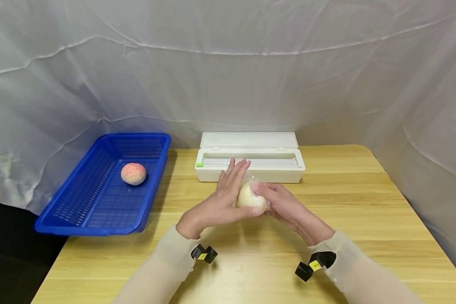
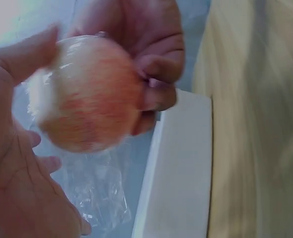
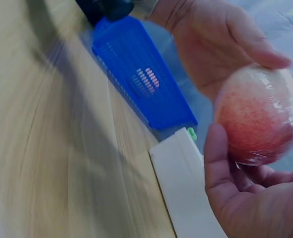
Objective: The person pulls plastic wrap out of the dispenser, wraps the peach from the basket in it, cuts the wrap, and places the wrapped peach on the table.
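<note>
In the head camera's view, a person's right hand [image 1: 283,202] is gripping a pale, peach-like fruit [image 1: 247,198] above a wooden worktop [image 1: 365,202], thumb pressing over the top. The left hand [image 1: 221,207] is bracing the other side, its fingers reaching out straight and its thumb lying along the near edge. Behind them, a white box [image 1: 275,174] is standing with its lid [image 1: 248,139] raised; to the left, a second fruit [image 1: 133,174] is sitting in a blue basket [image 1: 99,231].

In the left wrist's view, the fruit is showing a blurred red blush. The left thumb is touching it while the other left fingers are standing apart, near loose, crinkling clear film [image 2: 104,193].

In the right wrist's view, film is gleaming over the fruit as the right fingers are clamping its side and underside. It is probably handling as light and fairly firm, perhaps easily bruised, with the film making it slippery; its broad middle is offering the safest hold, under gentle, spread pressure.
</note>
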A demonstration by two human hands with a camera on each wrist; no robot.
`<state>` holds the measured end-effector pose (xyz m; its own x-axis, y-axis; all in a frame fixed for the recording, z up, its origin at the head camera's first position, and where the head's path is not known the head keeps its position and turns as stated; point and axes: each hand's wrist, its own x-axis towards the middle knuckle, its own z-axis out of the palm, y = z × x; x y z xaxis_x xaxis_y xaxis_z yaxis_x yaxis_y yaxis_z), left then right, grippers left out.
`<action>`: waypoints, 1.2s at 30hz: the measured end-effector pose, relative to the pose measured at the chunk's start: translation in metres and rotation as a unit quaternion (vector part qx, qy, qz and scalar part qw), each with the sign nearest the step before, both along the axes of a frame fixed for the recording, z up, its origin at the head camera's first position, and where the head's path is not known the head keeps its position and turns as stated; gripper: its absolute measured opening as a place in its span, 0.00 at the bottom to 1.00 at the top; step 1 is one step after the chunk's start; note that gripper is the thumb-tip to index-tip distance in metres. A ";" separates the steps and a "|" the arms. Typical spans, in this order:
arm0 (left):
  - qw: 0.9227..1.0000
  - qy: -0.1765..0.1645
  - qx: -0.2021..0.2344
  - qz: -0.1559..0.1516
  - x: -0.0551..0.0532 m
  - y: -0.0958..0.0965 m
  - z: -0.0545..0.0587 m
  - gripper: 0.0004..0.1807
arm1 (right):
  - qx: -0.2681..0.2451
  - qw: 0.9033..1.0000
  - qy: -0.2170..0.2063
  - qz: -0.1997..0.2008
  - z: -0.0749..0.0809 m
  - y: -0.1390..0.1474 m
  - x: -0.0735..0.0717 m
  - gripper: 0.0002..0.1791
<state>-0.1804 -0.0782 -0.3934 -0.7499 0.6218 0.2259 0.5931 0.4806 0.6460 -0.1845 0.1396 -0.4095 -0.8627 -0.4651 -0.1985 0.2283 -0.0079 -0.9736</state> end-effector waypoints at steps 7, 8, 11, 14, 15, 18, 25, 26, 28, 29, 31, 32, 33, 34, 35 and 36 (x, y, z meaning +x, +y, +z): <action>0.995 0.087 0.008 0.040 0.003 0.010 -0.009 0.44 | -0.028 0.999 -0.005 -0.045 0.004 -0.010 0.004 0.30; 0.994 0.099 0.017 0.052 0.004 0.012 -0.010 0.41 | -0.032 0.998 -0.004 -0.048 0.004 -0.012 0.005 0.29; 0.989 0.110 0.053 0.083 0.004 0.017 -0.012 0.34 | -0.040 0.998 0.003 -0.056 0.006 -0.016 0.006 0.27; 0.983 0.100 0.093 0.120 0.005 0.023 -0.014 0.29 | -0.039 0.997 0.008 -0.072 0.006 -0.019 0.005 0.24; 0.981 0.093 0.102 0.135 0.005 0.026 -0.014 0.29 | -0.036 0.996 0.009 -0.079 0.006 -0.020 0.004 0.23; 0.973 0.062 0.111 0.191 0.006 0.032 -0.018 0.30 | -0.022 0.993 0.011 -0.112 0.004 -0.022 0.000 0.21; 0.951 -0.144 0.144 0.234 0.003 0.036 -0.020 0.42 | 0.014 0.984 0.044 -0.171 0.001 -0.022 -0.004 0.16; 0.947 -0.177 0.155 0.218 0.002 0.035 -0.020 0.42 | 0.020 0.984 0.050 -0.171 0.001 -0.021 -0.004 0.18; 0.940 -0.229 0.175 0.183 0.001 0.033 -0.019 0.38 | 0.031 0.984 0.057 -0.169 0.002 -0.021 -0.004 0.21; 0.938 -0.245 0.182 0.165 0.001 0.033 -0.019 0.36 | 0.037 0.983 0.060 -0.169 0.003 -0.021 -0.004 0.22; 0.937 -0.260 0.184 0.146 0.001 0.031 -0.019 0.32 | 0.052 0.983 0.058 -0.169 0.004 -0.020 -0.004 0.23; 0.938 -0.259 0.180 0.145 0.002 0.031 -0.019 0.31 | 0.060 0.982 0.058 -0.170 0.004 -0.020 -0.004 0.23; 0.939 -0.256 0.178 0.145 0.002 0.030 -0.019 0.29 | 0.067 0.981 0.059 -0.171 0.004 -0.020 -0.004 0.23; 0.940 -0.254 0.177 0.144 0.002 0.030 -0.020 0.29 | 0.075 0.980 0.061 -0.172 0.004 -0.021 -0.004 0.22; 0.940 -0.253 0.177 0.143 0.002 0.030 -0.021 0.29 | 0.081 0.979 0.063 -0.175 0.005 -0.021 -0.004 0.21; 0.940 -0.253 0.179 0.141 0.002 0.029 -0.022 0.28 | 0.085 0.978 0.065 -0.179 0.005 -0.022 -0.005 0.20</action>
<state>-0.1784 -0.0488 -0.4158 -0.9411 0.3346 -0.0481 0.0472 0.2710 0.9614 -0.1893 0.1179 -0.4049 -0.9872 -0.0991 -0.1250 0.1151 0.1006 -0.9883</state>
